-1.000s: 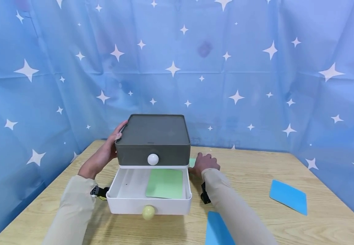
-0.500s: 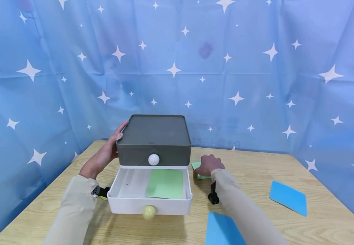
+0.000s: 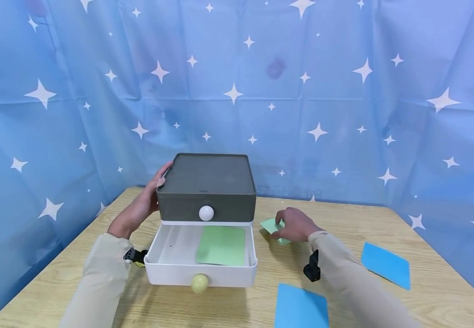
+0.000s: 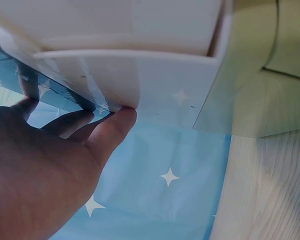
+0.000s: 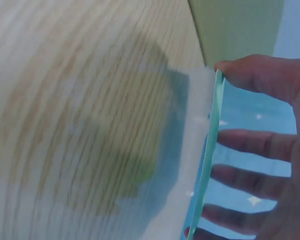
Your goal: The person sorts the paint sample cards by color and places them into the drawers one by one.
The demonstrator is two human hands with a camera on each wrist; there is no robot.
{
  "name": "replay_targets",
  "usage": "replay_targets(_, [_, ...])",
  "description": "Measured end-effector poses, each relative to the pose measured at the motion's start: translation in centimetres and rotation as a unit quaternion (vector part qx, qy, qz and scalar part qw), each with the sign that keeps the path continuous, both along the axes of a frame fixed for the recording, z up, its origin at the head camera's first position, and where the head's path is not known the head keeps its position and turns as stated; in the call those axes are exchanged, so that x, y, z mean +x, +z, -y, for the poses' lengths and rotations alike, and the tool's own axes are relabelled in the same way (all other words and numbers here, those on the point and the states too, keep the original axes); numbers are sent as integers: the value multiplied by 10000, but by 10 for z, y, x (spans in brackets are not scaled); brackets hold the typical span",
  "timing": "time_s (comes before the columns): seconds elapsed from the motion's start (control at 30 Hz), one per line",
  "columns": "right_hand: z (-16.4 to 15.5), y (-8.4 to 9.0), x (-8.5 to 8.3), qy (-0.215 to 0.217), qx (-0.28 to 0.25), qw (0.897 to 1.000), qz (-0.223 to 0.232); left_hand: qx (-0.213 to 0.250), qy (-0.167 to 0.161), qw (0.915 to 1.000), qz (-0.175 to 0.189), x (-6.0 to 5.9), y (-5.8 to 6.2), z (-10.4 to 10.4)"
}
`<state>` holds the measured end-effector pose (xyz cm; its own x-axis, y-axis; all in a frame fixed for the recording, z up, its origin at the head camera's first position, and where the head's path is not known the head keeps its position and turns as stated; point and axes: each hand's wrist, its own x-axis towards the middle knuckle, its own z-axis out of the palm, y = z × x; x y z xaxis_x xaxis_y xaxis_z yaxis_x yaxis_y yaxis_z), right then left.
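Left hand [image 3: 140, 207] laid against the left side of the gray box [image 3: 206, 187], thumb on its top edge, fingers fairly straight rather than curled around it. Below the box, white drawer [image 3: 201, 255] pulled out toward the near side, a green card [image 3: 221, 245] lying flat in its right half. Right hand [image 3: 296, 224] just right of the box, low over the counter [image 3: 343, 269], pinching a second, paler green card [image 3: 272, 225] by its edge between thumb and fingers; seemingly lifted clear of the wood, though the blurred wrist view leaves that unsure. Two blue cards well apart on the right: one near [image 3: 301, 308], one farther right [image 3: 386, 263].
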<state>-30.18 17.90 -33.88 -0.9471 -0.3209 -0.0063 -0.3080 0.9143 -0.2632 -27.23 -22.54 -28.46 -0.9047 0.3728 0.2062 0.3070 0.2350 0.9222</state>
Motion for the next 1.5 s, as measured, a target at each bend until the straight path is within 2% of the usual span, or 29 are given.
replay_targets(0.27, [-3,14,23,669,-228,9972,-235,39,4,10000,-32,0,0,1])
replay_targets(0.5, [-5,39,48,979,-465,9937,-272,54,-10,10000,-18,-3,-1,1])
replay_targets(0.73, [-25,62,66,1330,-873,9871,-166,82,-26,10000,0,-3,-2,0])
replay_targets(0.87, [-31,77,81,1650,-1068,9800,-325,71,-41,10000,31,-3,-3,0])
replay_targets(1.03, [-25,94,100,2130,-1010,9701,-580,82,-15,10000,5,-4,-2,0])
replay_targets(1.3, [-4,108,129,3219,-1055,9371,-838,32,11,10000,23,-3,-2,-1])
replay_targets(1.5, [9,115,145,3644,-860,9224,-953,7,29,10000,-5,-3,-1,0])
